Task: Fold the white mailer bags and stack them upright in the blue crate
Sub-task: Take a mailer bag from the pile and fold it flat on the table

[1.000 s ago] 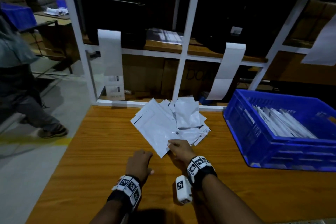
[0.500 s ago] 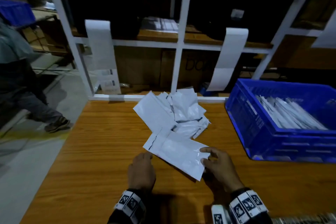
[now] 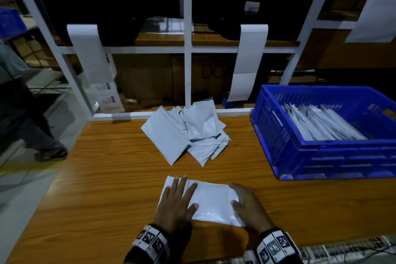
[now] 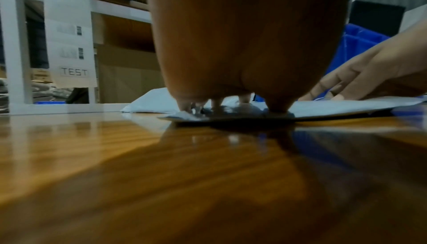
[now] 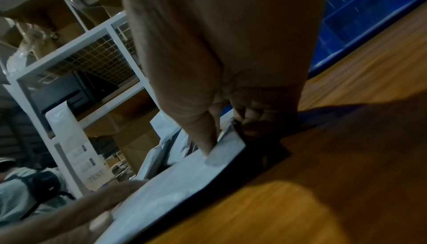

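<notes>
One white mailer bag (image 3: 211,201) lies flat on the wooden table (image 3: 107,178) just in front of me. My left hand (image 3: 180,195) presses its left part with straight, spread fingers. My right hand (image 3: 242,201) pinches the bag's right edge; in the right wrist view the thumb (image 5: 203,134) lies on top and the curled fingers are under the slightly raised edge of the bag (image 5: 173,184). A loose pile of white mailer bags (image 3: 188,133) sits farther back. The blue crate (image 3: 321,156) at the right holds several folded bags (image 3: 321,122) leaning upright.
A white shelf frame (image 3: 187,60) borders the table's far edge, with paper strips (image 3: 248,60) hanging from it. A person (image 3: 19,113) stands on the floor beyond the table's left edge. A wire grid (image 3: 342,246) runs along the near right edge.
The bag came from the pile toward me and now lies flat. My left hand moved onto its left part, and my right hand shifted to its right edge.
</notes>
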Demonstrator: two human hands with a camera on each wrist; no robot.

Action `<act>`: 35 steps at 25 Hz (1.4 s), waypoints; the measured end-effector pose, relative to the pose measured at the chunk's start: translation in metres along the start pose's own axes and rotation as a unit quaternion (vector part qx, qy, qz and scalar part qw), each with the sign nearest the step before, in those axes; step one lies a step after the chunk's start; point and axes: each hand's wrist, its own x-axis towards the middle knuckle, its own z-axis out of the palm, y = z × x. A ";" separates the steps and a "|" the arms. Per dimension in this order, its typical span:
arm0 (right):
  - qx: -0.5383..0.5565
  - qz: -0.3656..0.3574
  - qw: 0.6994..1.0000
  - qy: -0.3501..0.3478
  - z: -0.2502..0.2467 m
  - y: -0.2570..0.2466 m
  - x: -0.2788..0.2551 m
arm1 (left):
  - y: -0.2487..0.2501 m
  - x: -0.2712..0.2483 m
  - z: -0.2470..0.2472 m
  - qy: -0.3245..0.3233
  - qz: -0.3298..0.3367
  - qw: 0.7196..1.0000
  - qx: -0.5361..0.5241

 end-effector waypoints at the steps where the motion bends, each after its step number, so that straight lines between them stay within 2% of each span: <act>1: -0.011 0.002 1.000 -0.024 -0.002 -0.001 -0.001 | 0.000 0.000 0.002 -0.011 -0.006 1.000 -0.002; 2: -0.017 0.003 0.999 -0.049 -0.004 -0.003 0.000 | -0.002 -0.001 0.007 0.005 -0.004 1.000 0.002; 3: -0.015 0.008 0.997 -0.069 -0.005 -0.004 -0.001 | -0.003 -0.003 0.009 -0.018 -0.015 1.000 -0.002; 4: -0.008 0.016 0.996 -0.085 -0.006 -0.006 -0.001 | -0.003 -0.007 0.009 -0.005 -0.017 1.000 -0.013; 6: 0.008 0.031 0.996 -0.078 -0.005 -0.012 -0.001 | -0.003 -0.006 0.009 -0.032 -0.038 0.999 -0.014; 7: 0.000 0.040 0.998 -0.049 -0.003 -0.015 -0.001 | 0.000 -0.006 0.009 -0.069 -0.063 0.996 -0.010; 8: -0.036 0.052 0.998 -0.004 0.000 -0.020 -0.001 | 0.002 -0.006 0.011 -0.075 -0.079 0.994 -0.017; 10: -0.147 0.053 0.982 0.102 0.005 -0.030 0.001 | 0.010 -0.007 0.020 -0.033 -0.095 0.994 -0.052; 12: -0.187 0.029 0.971 0.147 0.010 -0.043 0.006 | 0.020 -0.007 0.026 -0.011 -0.118 0.989 -0.085; 14: -0.182 -0.018 0.976 0.118 0.022 -0.051 0.012 | 0.026 -0.007 0.036 -0.006 -0.116 0.989 -0.094; 17: -0.147 -0.083 0.985 0.034 0.037 -0.061 0.019 | 0.028 -0.006 0.026 -0.017 -0.125 0.989 -0.074; 19: -0.139 -0.102 0.985 -0.001 0.041 -0.062 0.025 | 0.028 -0.003 0.017 -0.011 -0.133 0.991 -0.029; 21: -0.173 -0.107 0.978 -0.043 0.044 -0.061 0.029 | 0.028 -0.005 0.011 -0.066 -0.137 0.987 -0.058; 23: -0.214 -0.108 0.969 -0.065 0.049 -0.058 0.028 | 0.028 -0.004 0.005 -0.081 -0.124 0.988 -0.054; 25: -0.232 -0.121 0.964 -0.045 0.058 -0.053 0.024 | 0.026 -0.004 0.003 -0.078 -0.124 0.988 -0.054; 28: -0.262 -0.148 0.953 0.025 0.071 -0.042 0.012 | 0.023 -0.003 0.000 -0.081 -0.108 0.990 -0.034; 33: -0.284 -0.123 0.949 0.055 0.077 -0.039 0.012 | 0.021 -0.005 -0.001 -0.071 -0.101 0.992 -0.032; 35: -0.286 -0.113 0.950 0.051 0.077 -0.039 0.015 | 0.011 -0.006 -0.004 -0.087 -0.091 0.991 -0.043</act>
